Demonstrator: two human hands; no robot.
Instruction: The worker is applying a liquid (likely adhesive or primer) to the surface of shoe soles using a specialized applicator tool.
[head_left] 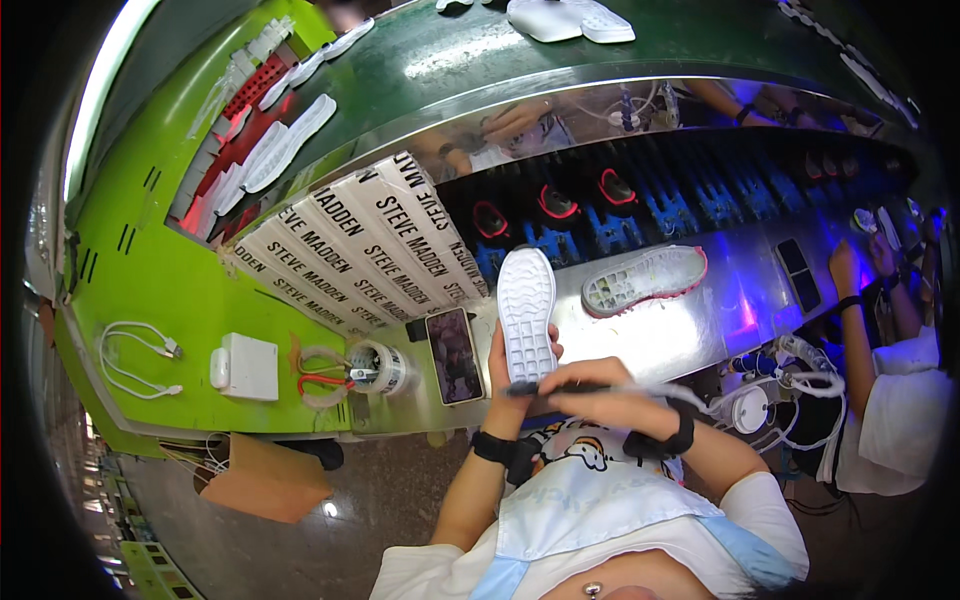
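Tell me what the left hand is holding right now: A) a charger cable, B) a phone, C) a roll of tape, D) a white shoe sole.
D: the left hand grips the white shoe sole upright by its lower end, while the right hand works a tool at its base.

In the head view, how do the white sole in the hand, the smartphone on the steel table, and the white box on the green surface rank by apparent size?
1. white sole, held by the left hand, looks largest.
2. smartphone and white box look about alike, so I do not rank them; the fisheye bending and different nearness make it unsure.
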